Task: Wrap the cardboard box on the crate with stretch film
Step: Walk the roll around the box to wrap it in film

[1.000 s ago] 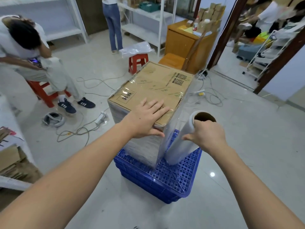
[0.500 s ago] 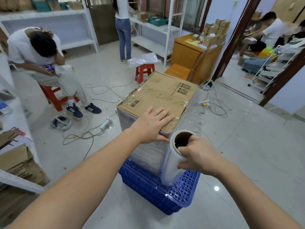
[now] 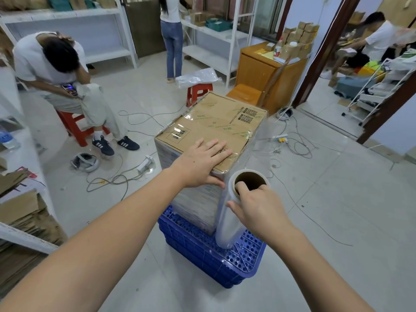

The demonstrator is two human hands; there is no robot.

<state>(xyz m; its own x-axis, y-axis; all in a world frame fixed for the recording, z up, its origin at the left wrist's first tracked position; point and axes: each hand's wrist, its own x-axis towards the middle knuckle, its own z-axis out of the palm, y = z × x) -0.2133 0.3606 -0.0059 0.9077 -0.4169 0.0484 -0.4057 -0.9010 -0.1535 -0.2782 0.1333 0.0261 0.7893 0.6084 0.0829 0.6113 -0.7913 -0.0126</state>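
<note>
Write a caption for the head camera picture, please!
Left hand steadies the cardboard box while right hand holds the stretch film roll.

Cardboard box [image 3: 216, 129]: matt brown corrugated board, top sealed with glossy clear tape, sides sheathed in shiny, finely wrinkled film. Stretch film roll [image 3: 231, 212]: translucent glossy plastic on a brown cardboard core. Crate [image 3: 213, 251]: perforated blue plastic, slight sheen; floor [image 3: 337, 221]: smooth, reflective pale tile.

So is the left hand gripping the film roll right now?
No, the left hand lies flat on top of the cardboard box; the right hand holds the film roll.
</note>
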